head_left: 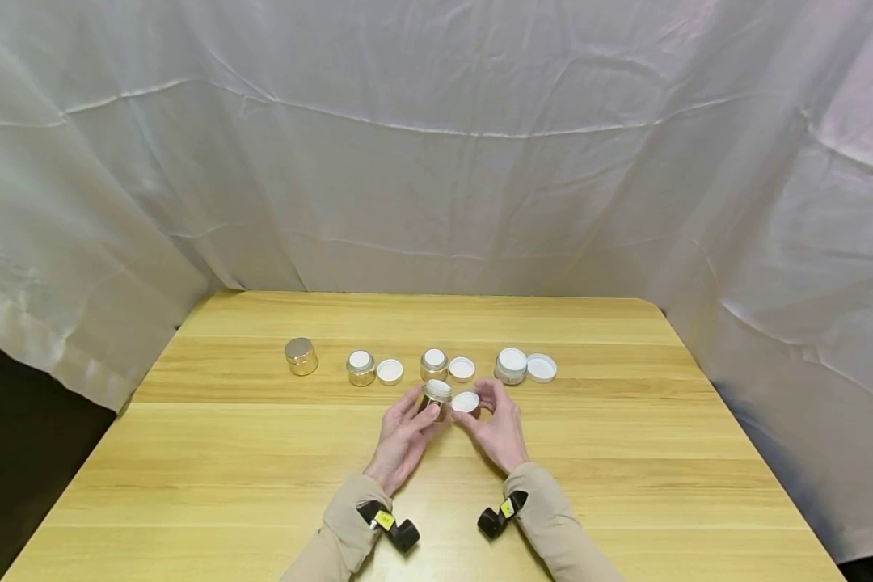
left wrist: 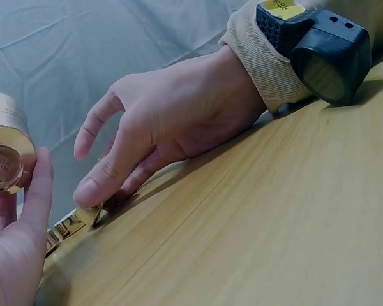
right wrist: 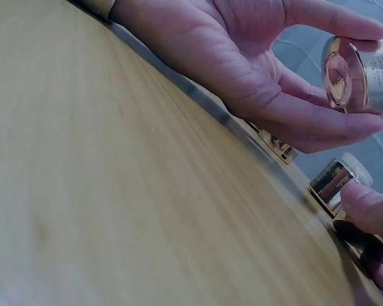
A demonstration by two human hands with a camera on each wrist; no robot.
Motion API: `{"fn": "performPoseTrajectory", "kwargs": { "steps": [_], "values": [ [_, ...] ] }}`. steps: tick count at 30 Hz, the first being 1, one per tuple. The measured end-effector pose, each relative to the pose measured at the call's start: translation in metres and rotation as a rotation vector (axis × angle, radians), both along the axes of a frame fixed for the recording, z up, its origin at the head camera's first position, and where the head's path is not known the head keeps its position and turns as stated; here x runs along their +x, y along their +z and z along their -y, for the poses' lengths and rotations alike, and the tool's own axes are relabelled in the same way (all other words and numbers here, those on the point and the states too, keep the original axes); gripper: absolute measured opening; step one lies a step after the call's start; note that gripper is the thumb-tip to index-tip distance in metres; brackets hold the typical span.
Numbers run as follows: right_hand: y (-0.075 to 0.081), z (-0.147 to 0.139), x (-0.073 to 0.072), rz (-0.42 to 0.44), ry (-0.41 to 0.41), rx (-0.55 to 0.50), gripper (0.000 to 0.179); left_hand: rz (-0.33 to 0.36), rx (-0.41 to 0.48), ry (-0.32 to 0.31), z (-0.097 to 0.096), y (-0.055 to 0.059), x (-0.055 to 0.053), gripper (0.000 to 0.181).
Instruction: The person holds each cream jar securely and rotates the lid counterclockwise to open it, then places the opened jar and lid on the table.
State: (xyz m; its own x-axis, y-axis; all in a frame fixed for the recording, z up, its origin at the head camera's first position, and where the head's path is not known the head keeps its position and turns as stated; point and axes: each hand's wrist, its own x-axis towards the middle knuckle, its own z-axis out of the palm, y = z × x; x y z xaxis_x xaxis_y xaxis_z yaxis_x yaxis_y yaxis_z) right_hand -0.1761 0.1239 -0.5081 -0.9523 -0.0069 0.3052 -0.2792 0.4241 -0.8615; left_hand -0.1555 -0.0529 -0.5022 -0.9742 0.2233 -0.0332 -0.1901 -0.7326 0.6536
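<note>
My left hand (head_left: 400,444) holds a gold cosmetic jar (head_left: 434,400), tilted above the table, its lidless white top visible. The jar's gold base (left wrist: 5,167) shows in the left wrist view, and printed silver sides (right wrist: 378,73) show in the right wrist view. Close beside it, my right hand (head_left: 500,428) pinches a round lid (head_left: 466,402) between thumb and fingers, white inside upward. In the left wrist view that hand is low at the table surface. Its fingers partly hide the lid.
Beyond the hands stand a closed gold jar (head_left: 301,356), then lidless jars (head_left: 360,372), (head_left: 433,368) and a silver jar (head_left: 511,370). Lids (head_left: 390,372), (head_left: 461,369), (head_left: 541,368) lie upturned beside them. A grey curtain (head_left: 436,178) surrounds the wooden table (head_left: 662,453).
</note>
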Motion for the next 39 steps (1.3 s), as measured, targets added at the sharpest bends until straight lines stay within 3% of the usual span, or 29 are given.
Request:
{"fn": "performPoseTrajectory", "kwargs": {
  "steps": [4,11,17,22,28,32,39],
  "values": [
    [-0.0024,-0.001,-0.0006,-0.036,-0.013,0.054,0.061,-0.009,-0.06,0.054,-0.0016,-0.0002,-0.0011,0.061],
    [-0.0046,-0.0029,-0.0012,-0.034,-0.019,0.108,0.063,-0.053,-0.228,0.166,-0.0056,-0.003,-0.0024,0.061],
    [-0.0044,-0.0018,-0.0018,-0.05,0.001,0.113,0.069,-0.166,-0.508,0.276,-0.0072,-0.006,-0.0029,0.063],
    [-0.0053,-0.0013,-0.0025,-0.063,0.009,0.125,0.074,-0.249,-0.684,0.38,-0.0078,-0.0066,-0.0024,0.059],
    [-0.0047,-0.0002,-0.0019,-0.023,-0.016,0.054,0.058,-0.329,-0.926,0.542,-0.008,-0.0084,-0.0041,0.057],
    [-0.0035,-0.0001,-0.0015,-0.028,-0.03,0.005,0.046,-0.33,-0.981,0.561,-0.0079,-0.0094,-0.0051,0.056],
    [-0.003,-0.0017,-0.0014,-0.035,-0.03,0.03,0.039,-0.32,-1.026,0.514,-0.008,-0.009,-0.0049,0.054]
  ]
}}
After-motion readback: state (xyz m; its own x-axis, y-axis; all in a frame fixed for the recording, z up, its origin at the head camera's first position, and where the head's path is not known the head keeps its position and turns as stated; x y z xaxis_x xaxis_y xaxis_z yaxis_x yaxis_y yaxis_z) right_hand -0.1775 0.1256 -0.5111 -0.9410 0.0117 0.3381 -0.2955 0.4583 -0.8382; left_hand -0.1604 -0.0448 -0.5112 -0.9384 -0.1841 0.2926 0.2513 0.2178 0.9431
